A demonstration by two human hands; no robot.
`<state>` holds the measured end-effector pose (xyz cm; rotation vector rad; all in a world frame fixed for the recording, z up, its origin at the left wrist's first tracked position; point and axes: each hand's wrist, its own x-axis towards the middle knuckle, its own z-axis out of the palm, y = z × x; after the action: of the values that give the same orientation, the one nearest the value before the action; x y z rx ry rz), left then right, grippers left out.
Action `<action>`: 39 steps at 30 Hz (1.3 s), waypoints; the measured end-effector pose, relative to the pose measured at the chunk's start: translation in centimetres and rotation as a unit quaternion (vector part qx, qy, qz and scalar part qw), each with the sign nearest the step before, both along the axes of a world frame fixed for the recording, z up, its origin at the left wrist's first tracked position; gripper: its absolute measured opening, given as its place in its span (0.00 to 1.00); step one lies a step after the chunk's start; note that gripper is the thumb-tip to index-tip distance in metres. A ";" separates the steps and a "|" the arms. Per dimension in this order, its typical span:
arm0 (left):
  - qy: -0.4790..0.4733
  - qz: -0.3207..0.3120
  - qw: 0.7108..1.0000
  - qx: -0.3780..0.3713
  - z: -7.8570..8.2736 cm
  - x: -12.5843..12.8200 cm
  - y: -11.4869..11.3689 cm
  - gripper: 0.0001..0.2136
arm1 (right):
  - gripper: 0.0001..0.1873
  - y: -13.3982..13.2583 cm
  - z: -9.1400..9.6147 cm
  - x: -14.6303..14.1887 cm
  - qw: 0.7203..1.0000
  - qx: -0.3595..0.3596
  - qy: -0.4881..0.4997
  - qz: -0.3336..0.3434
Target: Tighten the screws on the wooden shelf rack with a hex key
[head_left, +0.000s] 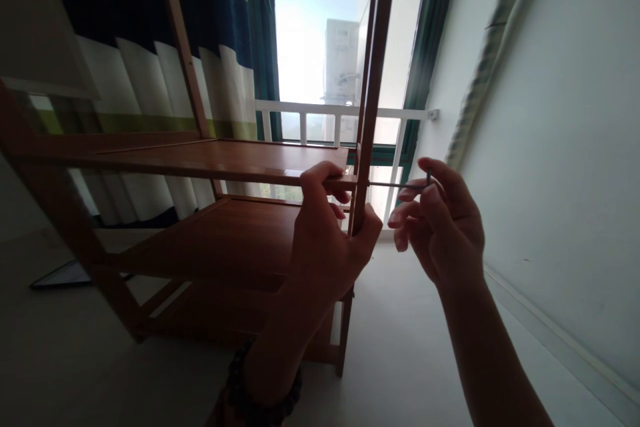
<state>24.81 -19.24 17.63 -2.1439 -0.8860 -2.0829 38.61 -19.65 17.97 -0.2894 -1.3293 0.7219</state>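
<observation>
A wooden shelf rack (210, 160) with slatted shelves stands in front of me. My left hand (327, 233) is closed around its front right upright post (373, 80), fingers wrapped over the edge of the upper shelf. My right hand (440, 220) pinches the bent end of a thin metal hex key (400, 183). The key's long arm runs level into the outer side of the post at the height of the upper shelf.
A striped curtain (150, 47) hangs behind the rack at the left. A bright window with a white railing (320, 110) lies straight ahead. A white wall (560, 147) runs along the right. A dark flat object (63, 275) lies on the pale floor at the left.
</observation>
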 end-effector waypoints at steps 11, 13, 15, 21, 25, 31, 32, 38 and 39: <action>-0.008 -0.007 1.000 0.011 0.1 0.0 0.3 0.24 | 0.17 -1.2 1.0 -0.7 0.988 -0.128 0.000 0.081; -0.005 -0.007 1.000 0.015 0.0 0.1 0.3 0.23 | 0.19 -1.9 1.5 -0.7 0.980 -0.155 -0.005 0.124; -0.004 -0.006 1.000 0.016 0.0 0.1 0.3 0.23 | 0.21 -2.1 1.6 -0.6 0.975 -0.172 -0.018 0.140; 0.000 0.002 1.000 0.009 -0.1 0.0 0.2 0.24 | 0.05 -0.9 0.8 0.6 0.997 -0.056 -0.017 0.040; 0.001 0.002 1.000 0.008 -0.1 0.0 0.2 0.24 | 0.10 0.3 -0.1 1.5 0.995 0.006 -0.068 0.071; -0.004 -0.009 1.000 0.009 0.0 0.1 0.1 0.23 | 0.11 0.3 -0.2 0.2 0.997 0.006 -0.047 0.060; -0.005 -0.009 1.000 0.009 0.0 0.1 0.1 0.23 | 0.12 0.0 0.0 -0.3 0.999 -0.006 -0.023 0.037; -0.012 -0.011 1.000 0.009 0.0 0.2 0.2 0.24 | 0.17 -1.4 0.8 -1.6 0.995 -0.097 0.029 -0.008; -0.011 -0.011 1.000 0.009 0.0 0.2 0.2 0.23 | 0.16 -1.4 0.9 -1.5 0.994 -0.103 0.023 -0.005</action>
<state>25.01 -19.01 17.61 -2.1362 -0.8445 -2.1203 37.09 -21.02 18.83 -0.4413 -1.2097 0.8544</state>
